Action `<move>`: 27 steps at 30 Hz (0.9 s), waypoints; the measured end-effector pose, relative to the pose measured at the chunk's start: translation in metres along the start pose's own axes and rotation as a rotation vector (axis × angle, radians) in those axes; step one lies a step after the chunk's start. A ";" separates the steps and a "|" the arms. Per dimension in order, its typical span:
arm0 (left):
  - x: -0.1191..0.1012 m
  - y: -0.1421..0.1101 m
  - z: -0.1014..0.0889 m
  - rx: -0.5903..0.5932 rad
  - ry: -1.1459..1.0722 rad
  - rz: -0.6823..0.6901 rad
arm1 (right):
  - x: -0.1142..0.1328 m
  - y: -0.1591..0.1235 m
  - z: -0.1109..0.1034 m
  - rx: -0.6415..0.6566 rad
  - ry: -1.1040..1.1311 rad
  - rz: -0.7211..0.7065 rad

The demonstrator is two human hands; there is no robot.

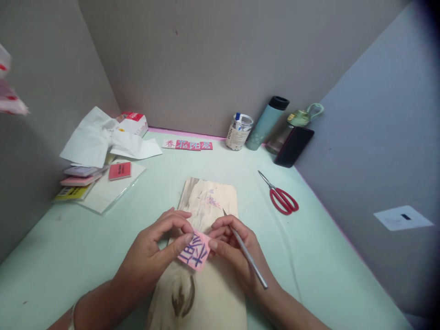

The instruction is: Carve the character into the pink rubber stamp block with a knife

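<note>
At lower centre of the frame, the left hand (151, 252) and right hand (233, 254) are pinching a pink paper square (194, 250) over a wooden board (206, 275), the right also gripping a metal craft knife (245, 251).

A small pink paper square (194, 251) is marked with a blue character. The pale wooden board (206, 256) is streaked with dark brown grain. The desk (309, 256) is covered in pale mint green and edged in pink. Red handles are seen on the steel scissors (280, 195). The slim metal knife (247, 254) is silver-grey. The tall flask (266, 123) is coloured teal and capped in black.
</note>
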State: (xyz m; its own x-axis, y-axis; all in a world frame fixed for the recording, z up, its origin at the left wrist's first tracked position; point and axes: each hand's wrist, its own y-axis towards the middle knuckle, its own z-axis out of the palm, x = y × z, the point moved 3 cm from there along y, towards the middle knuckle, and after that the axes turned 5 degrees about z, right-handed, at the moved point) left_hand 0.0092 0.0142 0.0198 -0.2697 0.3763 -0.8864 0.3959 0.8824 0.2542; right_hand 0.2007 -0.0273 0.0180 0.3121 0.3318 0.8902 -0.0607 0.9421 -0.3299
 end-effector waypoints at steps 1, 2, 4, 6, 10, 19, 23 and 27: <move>0.001 -0.001 0.000 -0.017 0.012 -0.008 | 0.000 0.000 0.000 0.000 0.004 0.000; 0.001 -0.002 -0.001 -0.033 0.028 -0.012 | 0.000 0.000 0.000 -0.003 0.007 0.000; 0.002 -0.002 -0.001 -0.059 0.064 0.012 | 0.001 -0.001 0.001 -0.017 -0.003 0.001; 0.001 -0.002 0.000 -0.057 0.117 0.097 | 0.002 -0.002 0.002 -0.035 -0.036 -0.006; -0.005 -0.003 0.002 -0.005 0.285 0.343 | 0.004 -0.004 0.004 -0.065 -0.103 -0.031; -0.010 -0.002 0.004 0.101 0.324 0.539 | 0.000 -0.002 0.002 -0.070 -0.121 -0.008; -0.011 -0.002 0.003 0.077 0.392 0.601 | -0.002 -0.002 0.002 -0.073 -0.135 -0.004; -0.014 -0.003 0.001 0.052 0.417 0.607 | -0.004 -0.001 0.002 -0.068 -0.152 0.000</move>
State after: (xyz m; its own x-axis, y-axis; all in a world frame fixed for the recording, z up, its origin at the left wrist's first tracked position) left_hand 0.0126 0.0056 0.0309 -0.2968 0.8795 -0.3721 0.6202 0.4738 0.6251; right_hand 0.1981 -0.0295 0.0157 0.1647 0.3406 0.9257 0.0055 0.9382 -0.3461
